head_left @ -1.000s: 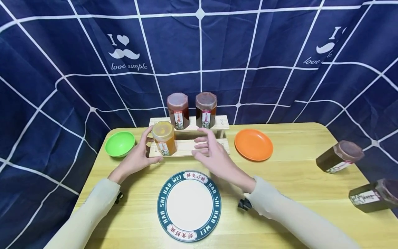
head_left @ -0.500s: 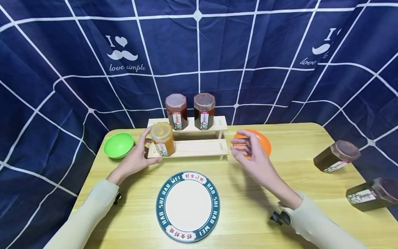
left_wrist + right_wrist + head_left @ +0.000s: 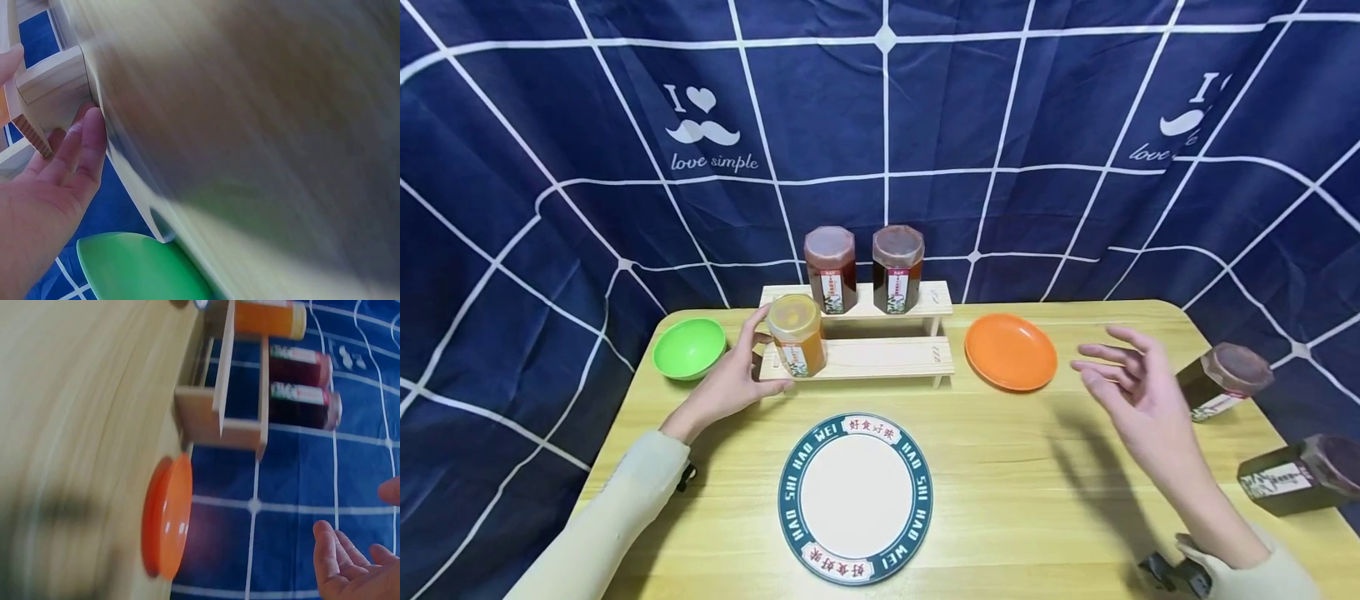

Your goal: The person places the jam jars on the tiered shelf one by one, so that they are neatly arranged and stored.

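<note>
Entry, taken from the wooden rack (image 3: 855,357) as landmark.

1. My left hand (image 3: 730,385): at the rack's left end, fingers curled round the orange jar (image 3: 796,335), which stands on the lower step. Unchanged over the last second.
2. My right hand (image 3: 1138,398): 1 second ago in front of the rack's middle, now swung far to the rack's right, past the orange plate (image 3: 1011,351). Fingers spread and relaxed, holding nothing.
3. 2 dark jars (image 3: 1223,381) lie on the tabletop (image 3: 1037,467) right of the rack; my right hand is now just beside the nearer one. I judge it is next for the rack.
4. 2 red jars (image 3: 831,268) stand on the rack's upper step.
</note>
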The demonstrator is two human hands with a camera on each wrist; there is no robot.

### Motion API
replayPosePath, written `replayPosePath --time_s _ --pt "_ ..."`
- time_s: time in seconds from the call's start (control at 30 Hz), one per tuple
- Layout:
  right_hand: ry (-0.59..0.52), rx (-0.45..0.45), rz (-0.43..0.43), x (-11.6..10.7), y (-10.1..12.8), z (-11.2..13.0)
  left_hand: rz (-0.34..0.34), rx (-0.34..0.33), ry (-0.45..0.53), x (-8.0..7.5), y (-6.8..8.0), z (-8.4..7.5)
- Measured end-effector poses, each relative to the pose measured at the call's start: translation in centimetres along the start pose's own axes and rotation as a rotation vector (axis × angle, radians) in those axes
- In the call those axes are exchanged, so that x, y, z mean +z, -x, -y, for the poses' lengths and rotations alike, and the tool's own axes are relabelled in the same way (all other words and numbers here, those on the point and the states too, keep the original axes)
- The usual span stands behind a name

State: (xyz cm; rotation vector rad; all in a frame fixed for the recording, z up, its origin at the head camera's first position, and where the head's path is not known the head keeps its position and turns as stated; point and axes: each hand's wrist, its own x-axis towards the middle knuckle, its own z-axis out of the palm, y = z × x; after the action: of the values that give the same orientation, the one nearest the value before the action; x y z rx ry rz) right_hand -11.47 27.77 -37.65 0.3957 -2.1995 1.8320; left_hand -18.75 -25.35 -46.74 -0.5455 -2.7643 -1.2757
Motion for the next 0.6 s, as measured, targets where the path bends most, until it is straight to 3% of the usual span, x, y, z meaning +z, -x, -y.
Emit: replayPosePath --time_s 0.37,0.6 --pt "-0.137 -0.038 -0.131 -6.6 2.1 -1.2 -0.005 -0.019 0.031 0.0 0.2 0.0" --pt "-0.109 -0.026 -0.385 -9.5 3.5 -0.8 -0.026 0.020 0.046 0.2 0.1 0.4"
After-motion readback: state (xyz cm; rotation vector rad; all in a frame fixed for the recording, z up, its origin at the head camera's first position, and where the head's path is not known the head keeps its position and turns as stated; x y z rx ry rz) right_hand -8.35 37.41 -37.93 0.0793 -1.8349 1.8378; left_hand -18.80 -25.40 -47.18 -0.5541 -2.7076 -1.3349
